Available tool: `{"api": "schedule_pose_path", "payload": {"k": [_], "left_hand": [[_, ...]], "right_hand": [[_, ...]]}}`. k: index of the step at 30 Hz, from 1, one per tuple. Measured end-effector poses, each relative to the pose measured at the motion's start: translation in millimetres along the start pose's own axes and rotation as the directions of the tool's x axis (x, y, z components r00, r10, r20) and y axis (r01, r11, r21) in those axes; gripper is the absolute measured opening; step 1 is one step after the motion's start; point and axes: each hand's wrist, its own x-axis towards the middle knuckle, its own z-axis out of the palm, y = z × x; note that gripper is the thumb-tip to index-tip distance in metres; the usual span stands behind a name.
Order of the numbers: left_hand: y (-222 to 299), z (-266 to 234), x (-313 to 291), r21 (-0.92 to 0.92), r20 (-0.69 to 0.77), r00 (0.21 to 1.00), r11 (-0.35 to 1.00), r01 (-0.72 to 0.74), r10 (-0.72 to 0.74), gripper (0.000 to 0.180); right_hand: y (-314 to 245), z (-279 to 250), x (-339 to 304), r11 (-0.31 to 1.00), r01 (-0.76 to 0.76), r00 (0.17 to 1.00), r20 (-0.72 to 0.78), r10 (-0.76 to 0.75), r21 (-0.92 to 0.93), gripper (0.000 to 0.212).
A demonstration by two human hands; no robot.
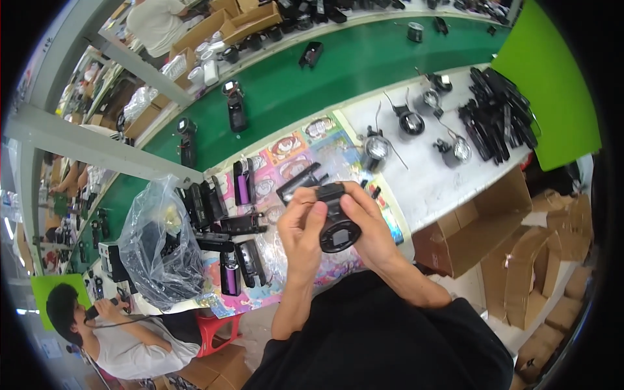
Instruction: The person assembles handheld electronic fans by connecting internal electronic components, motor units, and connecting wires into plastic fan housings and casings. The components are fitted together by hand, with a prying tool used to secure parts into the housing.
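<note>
Between my two hands is a black handheld device [339, 235] with a round end that carries a small grey square. My left hand [301, 227] grips its left side, thumb pressed along the body. From the other side, the fingers and thumb of my right hand [369, 224] close on it. Just behind my left hand, a black half-shell housing [301, 183] lies on the patterned mat [286, 148]. Left of my hands are several black housings, and one open housing [244, 182] contains a purple cylindrical cell.
A clear plastic bag [162, 247] stands left. Round motor-like parts with wires [376, 151] and a pile of black shells [500, 114] lie right. A green conveyor belt [364, 55] runs behind. Cardboard boxes [478, 221] stand lower right. A seated co-worker [133, 338] is lower left.
</note>
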Motion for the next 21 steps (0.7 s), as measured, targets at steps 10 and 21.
{"api": "schedule_pose_path", "payload": {"k": [10,21], "left_hand": [[-53,68,136,-0.027,0.394,0.913,0.991,0.129,-0.108,0.045],[-177,-54,408,0.958,-0.095,0.979,0.285,0.041,0.178,0.067]], "right_hand": [[-59,-70,45,0.960,0.241,0.940,-0.210,-0.268,-0.143,0.076],[-108,-134,25,0.847,0.430,0.703,-0.472,-0.532,-0.313,0.087]]}}
